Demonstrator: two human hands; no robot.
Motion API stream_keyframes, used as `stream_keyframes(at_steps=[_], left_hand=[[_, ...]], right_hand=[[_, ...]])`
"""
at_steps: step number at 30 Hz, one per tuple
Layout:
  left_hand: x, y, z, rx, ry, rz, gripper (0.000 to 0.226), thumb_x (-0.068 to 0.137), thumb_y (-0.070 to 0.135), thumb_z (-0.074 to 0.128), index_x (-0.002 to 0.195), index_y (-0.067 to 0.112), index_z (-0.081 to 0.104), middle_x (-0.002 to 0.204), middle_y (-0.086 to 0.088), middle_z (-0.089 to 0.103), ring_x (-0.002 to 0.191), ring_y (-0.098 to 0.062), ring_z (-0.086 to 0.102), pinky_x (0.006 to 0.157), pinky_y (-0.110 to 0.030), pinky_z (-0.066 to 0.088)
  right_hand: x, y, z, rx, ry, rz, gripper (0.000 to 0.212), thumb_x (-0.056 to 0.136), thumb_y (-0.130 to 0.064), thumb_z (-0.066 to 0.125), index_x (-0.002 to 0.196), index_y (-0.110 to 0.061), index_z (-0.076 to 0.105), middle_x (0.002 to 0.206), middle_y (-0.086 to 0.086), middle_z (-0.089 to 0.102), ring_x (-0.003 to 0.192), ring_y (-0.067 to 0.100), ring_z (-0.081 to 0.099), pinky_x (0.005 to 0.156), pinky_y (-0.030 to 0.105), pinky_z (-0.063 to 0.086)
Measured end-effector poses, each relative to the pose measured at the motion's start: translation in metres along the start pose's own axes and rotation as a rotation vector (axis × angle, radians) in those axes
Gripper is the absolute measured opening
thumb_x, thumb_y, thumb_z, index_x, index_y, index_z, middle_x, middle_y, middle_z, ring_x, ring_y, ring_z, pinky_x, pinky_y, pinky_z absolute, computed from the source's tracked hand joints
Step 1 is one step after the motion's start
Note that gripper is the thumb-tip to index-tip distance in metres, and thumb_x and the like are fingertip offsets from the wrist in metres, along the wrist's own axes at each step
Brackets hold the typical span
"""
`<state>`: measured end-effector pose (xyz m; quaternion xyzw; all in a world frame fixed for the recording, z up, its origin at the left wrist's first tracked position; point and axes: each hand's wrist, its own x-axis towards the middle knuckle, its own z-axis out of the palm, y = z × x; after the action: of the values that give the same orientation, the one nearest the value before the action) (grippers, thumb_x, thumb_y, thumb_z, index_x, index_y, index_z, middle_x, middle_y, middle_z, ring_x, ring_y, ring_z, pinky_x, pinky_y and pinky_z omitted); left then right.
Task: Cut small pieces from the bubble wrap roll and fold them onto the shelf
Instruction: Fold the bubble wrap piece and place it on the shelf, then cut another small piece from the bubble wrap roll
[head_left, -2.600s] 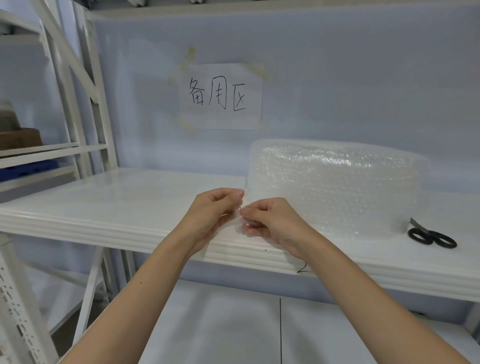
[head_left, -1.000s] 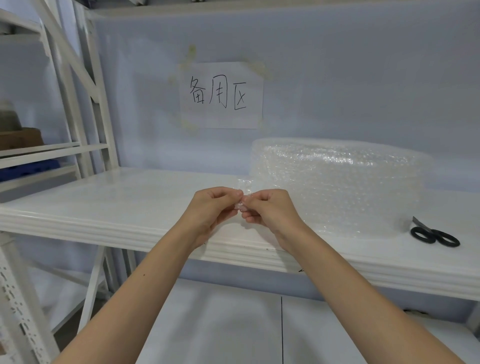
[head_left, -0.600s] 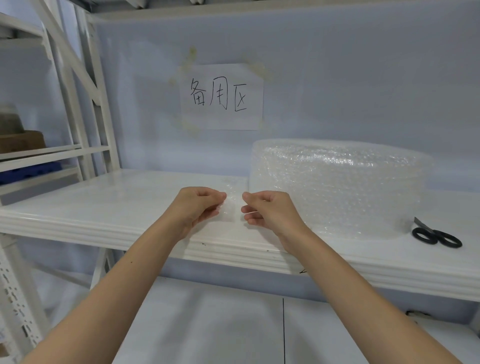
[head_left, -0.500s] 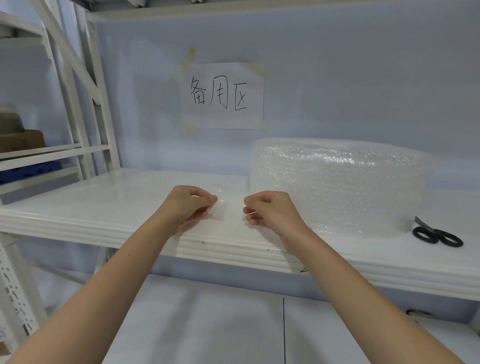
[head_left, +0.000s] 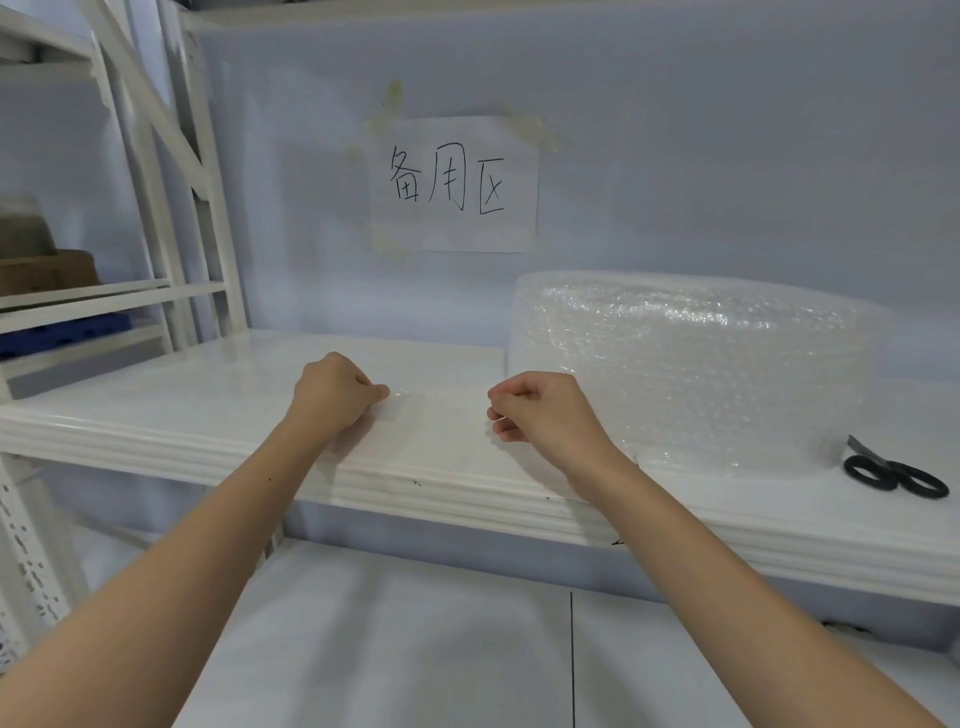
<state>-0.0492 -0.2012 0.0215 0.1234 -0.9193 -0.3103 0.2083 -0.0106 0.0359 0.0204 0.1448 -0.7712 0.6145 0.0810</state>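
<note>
A big clear bubble wrap roll (head_left: 691, 369) lies on its flat side on the white shelf (head_left: 156, 395), right of centre. In front of its left end my left hand (head_left: 332, 397) pinches a small folded bubble wrap piece (head_left: 400, 402) just above the shelf surface. My right hand (head_left: 545, 410) hovers to the right of the piece with its fingers curled; nothing shows between them. Black-handled scissors (head_left: 893, 470) lie shut on the shelf at the far right.
A paper sign (head_left: 453, 184) with handwritten characters is taped to the back wall. White shelf uprights (head_left: 171, 171) stand at the left, with a neighbouring rack holding a cardboard box (head_left: 47, 273). A lower shelf (head_left: 415, 649) lies beneath my arms.
My hands were together working on the small piece. They have separated: the left carried the piece leftward and down to the shelf, the right let go and stayed near the roll.
</note>
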Motion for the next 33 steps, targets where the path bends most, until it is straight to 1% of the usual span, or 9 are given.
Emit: stream_keyframes(at_steps=[2,8,13,15,17,20,22,27,33], left_hand=[[0.001,0.001,-0.002,0.023,0.001,-0.011,0.041,0.086,0.028,0.070,0.054,0.009,0.054,0.055,-0.009,0.046,0.053,-0.026,0.044,0.055,-0.029,0.036],[-0.001,0.006,-0.016,0.027,0.000,-0.011,0.029,0.088,0.031,0.067,0.070,0.009,0.065,0.064,-0.013,0.054,0.055,-0.027,0.046,0.057,-0.029,0.038],[-0.023,0.028,-0.017,-0.049,0.096,0.096,0.047,0.089,0.024,0.062,0.053,0.010,0.036,0.054,-0.009,0.029,0.054,-0.023,0.029,0.053,-0.029,0.025],[-0.043,0.045,-0.011,-0.119,0.089,0.193,0.040,0.091,0.024,0.061,0.058,0.001,0.055,0.057,-0.012,0.047,0.054,-0.027,0.042,0.054,-0.028,0.033],[-0.065,0.064,0.001,-0.221,0.016,0.292,0.027,0.092,0.027,0.062,0.080,0.005,0.073,0.078,-0.002,0.070,0.073,-0.019,0.062,0.061,-0.021,0.043],[-0.095,0.090,0.023,-0.372,-0.132,0.356,0.020,0.091,0.035,0.063,0.094,0.019,0.076,0.093,0.011,0.074,0.087,-0.004,0.066,0.070,-0.014,0.045],[-0.108,0.106,0.039,-0.424,-0.206,0.382,0.020,0.089,0.040,0.064,0.095,0.024,0.075,0.092,0.011,0.074,0.088,-0.005,0.067,0.072,-0.017,0.047],[-0.132,0.138,0.069,-0.461,-0.284,0.405,0.022,0.087,0.044,0.067,0.096,0.025,0.074,0.083,0.010,0.071,0.075,-0.002,0.063,0.063,-0.009,0.043],[-0.140,0.156,0.087,-0.457,-0.154,0.376,0.024,0.084,0.038,0.071,0.092,0.016,0.066,0.079,0.006,0.065,0.073,-0.009,0.059,0.061,-0.012,0.042]], right_hand=[[-0.001,-0.001,-0.002,-0.011,0.008,-0.003,0.013,0.086,-0.008,0.059,0.084,-0.009,0.072,0.078,0.008,0.072,0.066,0.018,0.067,0.071,0.030,0.059],[-0.013,-0.008,-0.013,-0.061,0.020,-0.026,0.015,0.087,-0.013,0.058,0.085,-0.007,0.072,0.079,0.007,0.073,0.064,0.015,0.067,0.070,0.029,0.058],[-0.049,-0.018,-0.056,-0.211,0.077,-0.091,0.030,0.090,-0.021,0.056,0.069,-0.004,0.071,0.060,0.007,0.071,0.051,0.015,0.065,0.054,0.027,0.056],[-0.067,-0.016,-0.088,-0.360,0.164,-0.076,0.041,0.090,-0.027,0.055,0.060,-0.002,0.068,0.047,0.002,0.066,0.041,0.014,0.060,0.048,0.026,0.052],[-0.081,-0.008,-0.124,-0.572,0.322,-0.056,0.052,0.089,-0.036,0.052,0.054,0.000,0.063,0.043,-0.002,0.063,0.042,0.018,0.059,0.051,0.029,0.050],[-0.092,0.006,-0.176,-0.845,0.541,-0.024,0.053,0.087,-0.042,0.046,0.048,-0.006,0.043,0.046,0.009,0.058,0.050,0.031,0.055,0.051,0.031,0.038],[-0.094,0.016,-0.206,-0.996,0.611,0.029,0.044,0.086,-0.035,0.048,0.050,-0.010,0.043,0.048,0.007,0.051,0.048,0.028,0.049,0.051,0.029,0.034],[-0.077,0.041,-0.241,-1.255,0.566,0.249,0.034,0.090,-0.032,0.045,0.065,-0.010,0.052,0.074,0.007,0.056,0.065,0.028,0.053,0.059,0.030,0.036],[-0.068,0.040,-0.255,-1.203,0.545,0.318,0.031,0.086,-0.022,0.058,0.062,-0.009,0.043,0.068,0.006,0.046,0.063,0.028,0.047,0.055,0.030,0.034]])
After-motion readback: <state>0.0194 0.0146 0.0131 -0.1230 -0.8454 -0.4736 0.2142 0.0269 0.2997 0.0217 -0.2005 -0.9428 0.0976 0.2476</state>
